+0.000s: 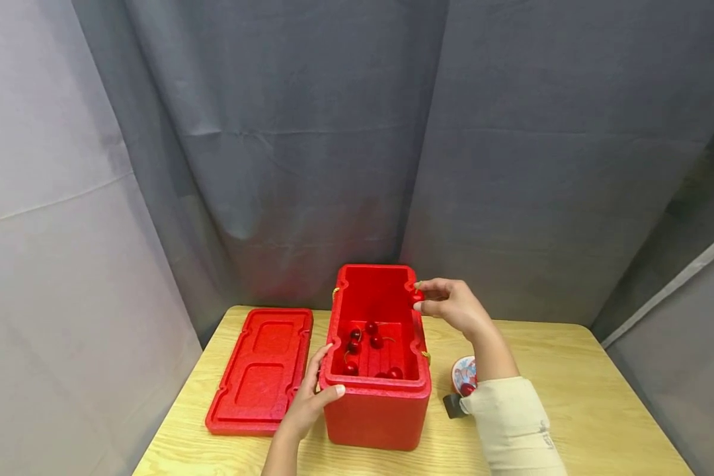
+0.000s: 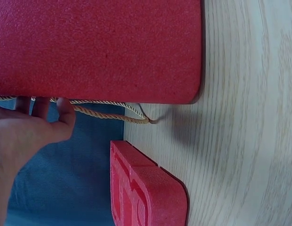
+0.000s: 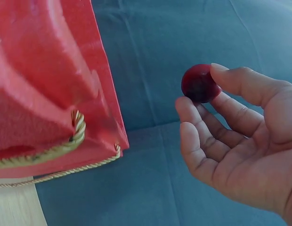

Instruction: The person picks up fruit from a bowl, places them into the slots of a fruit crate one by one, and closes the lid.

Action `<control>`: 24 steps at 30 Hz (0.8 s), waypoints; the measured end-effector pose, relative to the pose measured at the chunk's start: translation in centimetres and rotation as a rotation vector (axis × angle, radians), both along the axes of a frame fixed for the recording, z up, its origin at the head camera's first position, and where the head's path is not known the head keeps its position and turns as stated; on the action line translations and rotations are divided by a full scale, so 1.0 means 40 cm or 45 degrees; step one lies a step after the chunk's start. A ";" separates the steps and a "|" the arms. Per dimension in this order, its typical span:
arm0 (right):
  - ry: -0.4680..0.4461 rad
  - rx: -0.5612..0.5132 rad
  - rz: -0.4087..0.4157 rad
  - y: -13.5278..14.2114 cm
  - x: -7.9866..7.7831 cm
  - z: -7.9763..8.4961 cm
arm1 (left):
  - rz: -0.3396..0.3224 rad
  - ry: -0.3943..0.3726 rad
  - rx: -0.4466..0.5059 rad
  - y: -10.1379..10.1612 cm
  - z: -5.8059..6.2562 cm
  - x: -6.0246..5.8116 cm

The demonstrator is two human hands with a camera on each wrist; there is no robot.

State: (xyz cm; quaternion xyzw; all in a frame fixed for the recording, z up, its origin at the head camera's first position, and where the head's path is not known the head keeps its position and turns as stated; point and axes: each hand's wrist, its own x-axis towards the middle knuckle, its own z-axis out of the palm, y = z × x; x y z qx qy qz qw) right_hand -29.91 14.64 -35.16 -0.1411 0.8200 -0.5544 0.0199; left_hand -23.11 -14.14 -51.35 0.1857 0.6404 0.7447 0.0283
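A tall red foam box [image 1: 375,416] stands uncovered, with several dark red cherries [image 1: 377,341] on its floor. My left hand [image 1: 305,402] holds the box's near left corner, thumb on the front rim and fingers along the left side. In the left wrist view, the fingertips [image 2: 66,106] touch the box wall beside a rope handle [image 2: 106,116]. Thumb and fingertips of my right hand [image 1: 455,307] pinch a cherry [image 3: 200,84] by the box's right rim. A green stem shows above that cherry in the head view.
A red lid [image 1: 260,370] lies to the left of the box. On the right, a small patterned dish [image 1: 463,367] with a cherry [image 1: 467,389] is partly hidden by my right sleeve. Behind the wooden table [image 1: 571,396] hangs a grey curtain [image 1: 309,165].
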 end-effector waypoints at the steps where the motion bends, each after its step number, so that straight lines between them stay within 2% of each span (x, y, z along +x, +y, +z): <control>1: -0.005 -0.002 0.014 -0.006 -0.004 0.003 | 0.003 0.002 0.001 -0.001 0.000 0.000; 7: -0.044 -0.016 0.053 -0.042 -0.029 0.018 | 0.015 0.021 0.005 -0.004 0.004 0.002; 11: -0.069 0.018 0.041 -0.063 -0.043 0.025 | 0.011 0.018 -0.009 -0.005 0.006 0.002; 19: -0.119 0.075 0.096 -0.108 -0.068 0.022 | 0.009 -0.002 -0.020 -0.006 0.003 0.000; 24: -0.146 0.105 0.084 -0.134 -0.078 0.019 | 0.017 0.001 -0.017 -0.004 -0.001 -0.002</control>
